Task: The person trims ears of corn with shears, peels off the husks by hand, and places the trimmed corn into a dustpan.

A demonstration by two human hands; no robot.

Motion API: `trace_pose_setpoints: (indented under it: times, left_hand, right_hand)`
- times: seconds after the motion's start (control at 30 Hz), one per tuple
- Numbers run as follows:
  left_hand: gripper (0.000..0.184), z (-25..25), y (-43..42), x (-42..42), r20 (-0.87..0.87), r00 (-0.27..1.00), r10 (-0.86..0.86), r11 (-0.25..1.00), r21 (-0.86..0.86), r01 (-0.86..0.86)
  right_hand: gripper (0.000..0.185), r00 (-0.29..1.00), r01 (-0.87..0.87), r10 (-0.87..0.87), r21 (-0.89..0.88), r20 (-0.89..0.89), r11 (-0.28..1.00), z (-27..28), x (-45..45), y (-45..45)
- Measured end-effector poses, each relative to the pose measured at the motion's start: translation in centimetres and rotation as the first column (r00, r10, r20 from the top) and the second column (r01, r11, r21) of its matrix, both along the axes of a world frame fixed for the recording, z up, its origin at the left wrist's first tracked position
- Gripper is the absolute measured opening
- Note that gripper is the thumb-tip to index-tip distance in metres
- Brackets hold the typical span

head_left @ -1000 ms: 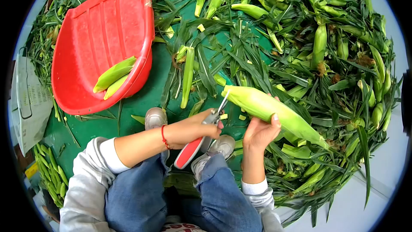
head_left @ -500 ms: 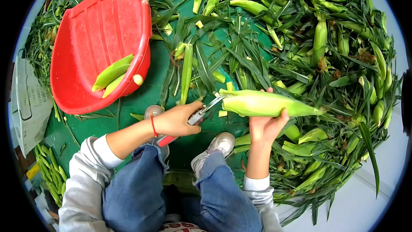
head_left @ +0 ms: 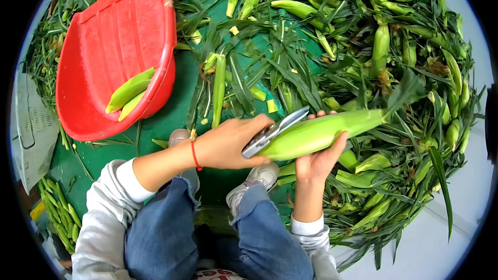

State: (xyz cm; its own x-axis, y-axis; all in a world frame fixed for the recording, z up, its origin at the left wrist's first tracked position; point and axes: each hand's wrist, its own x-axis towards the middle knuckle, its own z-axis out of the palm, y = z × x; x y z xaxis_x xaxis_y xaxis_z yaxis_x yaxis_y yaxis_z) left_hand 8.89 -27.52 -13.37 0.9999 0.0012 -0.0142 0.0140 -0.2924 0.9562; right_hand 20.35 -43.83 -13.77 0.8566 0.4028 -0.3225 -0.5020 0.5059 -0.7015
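Note:
In my right hand [head_left: 322,159] lies a husk-covered ear of corn [head_left: 324,134], resting on the palm with the fingertips showing behind its upper edge. The ear slants slightly up to the right, its leafy tip [head_left: 407,96] pointing away. My left hand [head_left: 236,142] is closed around pruning shears [head_left: 274,134], whose metal part lies along the upper left side of the ear. The ear's stem end is hidden by my left hand and the shears. I cannot tell whether the blades are apart.
To the left stands a red plastic scoop [head_left: 111,36] with two green husked ears [head_left: 129,91] in it. A large heap of corn ears and leaves [head_left: 378,46] spreads around the right and back. A white basket [head_left: 36,122] stands far left, near small green ears [head_left: 59,212].
The shears moved from the stem end to the right, along the ear's upper side. The ear tilted upward at its tip. A pale round piece by the scoop's rim is gone from view.

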Motion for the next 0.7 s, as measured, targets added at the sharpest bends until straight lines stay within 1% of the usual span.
trace_pose_setpoints:
  times: [0.03, 0.1, 0.13, 0.17, 0.2, 0.23, 0.3, 0.33, 0.37, 0.43, 0.47, 0.5, 0.57, 0.6, 0.63, 0.67, 0.7]
  left_hand:
    - [0.054, -0.3, -0.2, -0.2, -0.017, 1.0, -0.022, 1.0, -0.005, 0.022]
    - [0.05, -0.6, -0.1, -0.6, -0.083, 0.994, -0.072, 0.994, -0.087, 0.065]
    - [0.049, -0.8, 0.0, -0.9, -0.114, 0.989, -0.089, 0.988, -0.14, 0.073]
    - [0.047, -0.8, -0.2, -1.3, -0.151, 0.983, -0.107, 0.978, -0.192, 0.077]
    - [0.046, -0.9, -0.2, -1.7, -0.187, 0.975, -0.12, 0.969, -0.237, 0.074]
    - [0.045, -0.9, -0.3, -2.0, -0.192, 0.977, -0.095, 0.963, -0.265, 0.042]
    - [0.043, -1.1, -0.8, -2.5, -0.197, 0.979, -0.046, 0.949, -0.316, -0.019]
    - [0.044, -1.3, -1.1, -2.8, -0.175, 0.984, 0.029, 0.914, -0.393, -0.097]
    - [0.047, -1.5, -1.1, -2.8, -0.147, 0.987, 0.059, 0.847, -0.516, -0.128]
    - [0.045, -0.9, -0.6, -2.8, -0.319, 0.947, 0.027, 0.594, -0.757, -0.272]
    - [0.048, -1.3, 0.0, -3.2, -0.368, 0.927, 0.069, 0.578, -0.743, -0.337]
    - [0.049, -0.9, 0.8, -3.4, -0.47, 0.88, 0.065, 0.414, -0.79, -0.453]
    - [0.049, -0.8, 1.8, -2.8, -0.46, 0.843, 0.279, 0.51, -0.673, -0.536]
    - [0.052, -2.5, 2.7, -3.3, -0.458, 0.811, 0.365, 0.857, -0.177, -0.485]
    - [0.057, -2.8, 2.6, -3.5, -0.383, 0.858, 0.343, 0.933, 0.029, -0.36]
    - [0.061, -3.0, 2.5, -3.8, -0.32, 0.898, 0.302, 0.942, 0.246, -0.229]
    - [0.065, -3.1, 2.5, -4.2, -0.277, 0.93, 0.241, 0.886, 0.454, -0.095]
  right_hand:
    - [0.065, 1.0, -0.02, 0.02, -0.001, 0.01, 1.0, -0.4, 0.0, -0.2]
    - [0.07, 0.998, -0.064, 0.064, -0.011, 0.019, 0.998, -1.7, -0.1, -1.1]
    - [0.075, 0.998, -0.067, 0.067, -0.014, 0.008, 0.998, -1.6, -0.2, -1.0]
    - [0.074, 0.997, -0.067, 0.065, -0.047, -0.041, 0.997, -2.5, -0.2, -1.6]
    - [0.071, 0.996, -0.081, 0.081, -0.012, -0.036, 0.997, -2.8, -0.2, -1.6]
    - [0.068, 0.995, -0.093, 0.094, 0.021, -0.033, 0.995, -2.9, -0.3, -1.6]
    - [0.063, 0.987, -0.13, 0.149, 0.231, -0.068, 0.964, -2.8, 0.4, -1.4]
    - [0.061, 0.981, -0.143, 0.179, 0.33, -0.08, 0.933, -2.6, 0.7, -1.2]
    - [0.059, 0.988, -0.077, 0.113, 0.298, -0.106, 0.952, -2.4, 0.7, -0.9]
    - [0.056, 0.989, 0.055, -0.021, 0.234, -0.148, 0.971, -1.9, 0.4, -0.1]
    - [0.056, 0.966, 0.116, -0.027, 0.336, -0.258, 0.935, -2.4, 1.2, -0.7]
    - [0.056, 0.952, 0.145, -0.05, 0.3, -0.303, 0.943, -2.3, 1.3, -1.1]
    - [0.056, 0.967, -0.05, 0.156, 0.452, -0.201, 0.891, -3.4, 2.5, -2.9]
    - [0.057, 0.97, -0.169, 0.227, 0.426, -0.087, 0.889, -4.1, 3.2, -3.6]
    - [0.056, 0.967, -0.227, 0.244, 0.202, -0.066, 0.953, -4.0, 3.5, -4.0]
    - [0.054, 0.962, -0.271, 0.27, -0.032, -0.05, 0.962, -3.8, 3.5, -4.5]
    - [0.053, 0.954, -0.298, 0.298, -0.266, -0.044, 0.917, -3.7, 3.2, -4.8]
